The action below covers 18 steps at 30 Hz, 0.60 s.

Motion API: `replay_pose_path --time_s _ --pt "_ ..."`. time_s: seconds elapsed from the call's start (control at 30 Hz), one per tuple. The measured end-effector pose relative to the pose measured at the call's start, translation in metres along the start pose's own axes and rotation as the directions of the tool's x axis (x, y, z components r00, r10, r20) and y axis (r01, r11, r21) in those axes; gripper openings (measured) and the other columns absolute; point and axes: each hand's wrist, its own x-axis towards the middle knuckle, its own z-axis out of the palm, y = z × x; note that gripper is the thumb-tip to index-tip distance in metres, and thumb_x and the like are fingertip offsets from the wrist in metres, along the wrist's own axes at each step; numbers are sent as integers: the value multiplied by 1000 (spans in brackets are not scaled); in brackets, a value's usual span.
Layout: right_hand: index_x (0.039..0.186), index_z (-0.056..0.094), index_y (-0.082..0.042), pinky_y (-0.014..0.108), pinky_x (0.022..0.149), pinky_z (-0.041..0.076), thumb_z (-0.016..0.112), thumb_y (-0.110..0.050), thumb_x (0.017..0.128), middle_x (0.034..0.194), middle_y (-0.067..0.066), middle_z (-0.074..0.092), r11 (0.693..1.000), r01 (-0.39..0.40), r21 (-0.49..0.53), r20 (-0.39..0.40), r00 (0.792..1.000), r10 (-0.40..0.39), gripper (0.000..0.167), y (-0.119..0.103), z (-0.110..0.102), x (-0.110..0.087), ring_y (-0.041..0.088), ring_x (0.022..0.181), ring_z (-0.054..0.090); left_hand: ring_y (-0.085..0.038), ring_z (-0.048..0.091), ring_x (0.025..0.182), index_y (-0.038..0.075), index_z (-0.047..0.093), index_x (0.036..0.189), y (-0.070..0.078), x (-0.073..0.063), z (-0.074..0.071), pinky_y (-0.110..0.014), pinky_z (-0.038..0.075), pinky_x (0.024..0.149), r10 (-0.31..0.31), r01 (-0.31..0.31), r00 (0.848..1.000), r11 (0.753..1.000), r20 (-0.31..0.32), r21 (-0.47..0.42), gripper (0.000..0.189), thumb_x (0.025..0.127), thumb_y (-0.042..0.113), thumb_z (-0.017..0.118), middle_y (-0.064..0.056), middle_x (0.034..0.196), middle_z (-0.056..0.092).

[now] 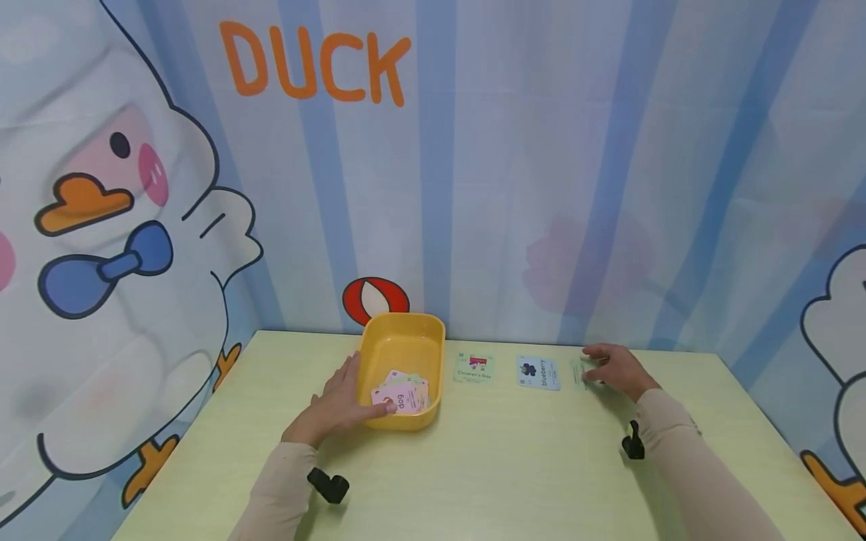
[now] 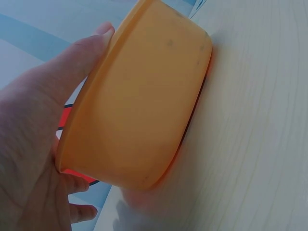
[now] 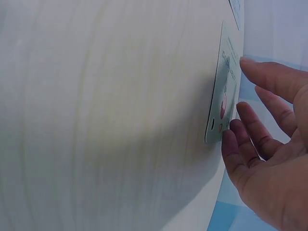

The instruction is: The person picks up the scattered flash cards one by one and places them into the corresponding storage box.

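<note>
My left hand (image 1: 336, 406) holds the near left corner of a yellow plastic bin (image 1: 438, 376), with the thumb over the rim and the fingers along the outer left side. Several cards lie in the bin, a pink "dog" card (image 1: 395, 397) on top. Over at the right, my right hand (image 1: 619, 370) hovers by a pale green card (image 3: 224, 91) that lies flat on the table. Its fingers are loosely bent around the card's edges; I cannot tell whether they touch it. The hand partly hides this card in the head view.
Left of that card lie a blue "blueberry" card (image 1: 538, 373) and a green "Children's Day" card (image 1: 474, 368), in a row along the back of the pale table (image 1: 487, 473). A curtain (image 1: 501, 188) with duck prints hangs behind the table.
</note>
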Motion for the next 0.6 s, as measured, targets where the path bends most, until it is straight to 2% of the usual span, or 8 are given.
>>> replay_pose_path --time_s 0.17,0.37,0.6 --pt "142 49 11 45 88 57 72 -6 92 143 36 47 1000 -22 -12 -16 1000 22 58 3 -1 0 45 119 56 -39 8 156 19 -2 164 -1 0 1 -78 7 114 5 -5 1000 1000 -2 0 136 68 79 73 -10 172 4" --pt "141 49 11 47 88 57 73 -6 91 142 36 47 1000 -26 -14 -21 999 25 58 6 -1 1 44 115 59 -39 9 156 19 -2 164 -2 1 1 -79 7 113 6 -6 1000 1000 -4 -1 136 67 79 73 -10 172 5" --pt "143 49 8 58 100 49 74 -10 92 148 37 40 998 -46 -37 -15 999 46 59 9 2 2 52 133 43 -40 11 155 17 0 164 -1 2 1 -80 8 112 10 -10 1000 1000 -3 -15 135 69 77 74 -12 171 6"
